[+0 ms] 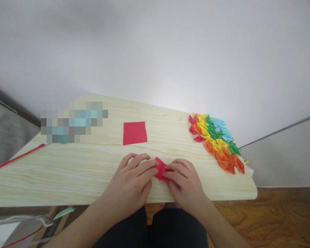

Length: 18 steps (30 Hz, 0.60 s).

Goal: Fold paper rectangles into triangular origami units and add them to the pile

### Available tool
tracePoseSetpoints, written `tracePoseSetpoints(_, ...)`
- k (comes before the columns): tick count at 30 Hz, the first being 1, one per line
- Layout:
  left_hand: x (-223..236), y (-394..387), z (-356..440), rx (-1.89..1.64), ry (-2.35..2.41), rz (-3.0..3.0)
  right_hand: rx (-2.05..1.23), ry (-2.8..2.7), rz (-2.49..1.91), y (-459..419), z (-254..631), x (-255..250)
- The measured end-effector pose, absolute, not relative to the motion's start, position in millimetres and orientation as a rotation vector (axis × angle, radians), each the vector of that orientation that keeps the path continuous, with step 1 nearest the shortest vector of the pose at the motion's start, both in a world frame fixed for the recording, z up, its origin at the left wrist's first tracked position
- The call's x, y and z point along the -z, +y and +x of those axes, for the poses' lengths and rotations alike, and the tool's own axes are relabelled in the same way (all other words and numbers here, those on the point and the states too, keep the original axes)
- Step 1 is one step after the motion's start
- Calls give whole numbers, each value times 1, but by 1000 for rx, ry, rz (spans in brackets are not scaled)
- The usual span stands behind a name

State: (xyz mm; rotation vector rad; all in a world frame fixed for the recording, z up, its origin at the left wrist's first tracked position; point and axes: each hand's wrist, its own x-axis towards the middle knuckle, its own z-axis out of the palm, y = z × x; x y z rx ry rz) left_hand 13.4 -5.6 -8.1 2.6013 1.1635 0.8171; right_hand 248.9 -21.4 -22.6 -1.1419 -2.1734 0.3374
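Between my two hands, near the front edge of the table, lies a small piece of red folding paper (160, 170), partly folded. My left hand (134, 175) holds its left side, the fingertips pressed on the paper. On the right side, the fingers of my right hand (183, 177) are closed on the same paper. Fingers cover much of its edges, so the exact folds are hidden. Just beyond my left hand, a flat stack or sheet of red square paper (135, 133) rests on the table.
Several folded paper pieces (217, 137) in red, orange, yellow, green and light blue sit in rows at the table's right. A blurred-out bluish object (77, 122) lies at the left, near a red cord (18, 156). A white wall (155, 51) stands behind the pale wooden table (67, 172).
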Motion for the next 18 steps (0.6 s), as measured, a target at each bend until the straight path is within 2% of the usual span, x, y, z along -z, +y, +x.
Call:
tracePoseSetpoints(8,12,-18,5,-618,1127,2578,-404,-2208,-1222,-41,265,21)
tracePoseSetpoints(18,13,-17,6,-602,1106,2587,-569,-2171,-1320,-25,257,5)
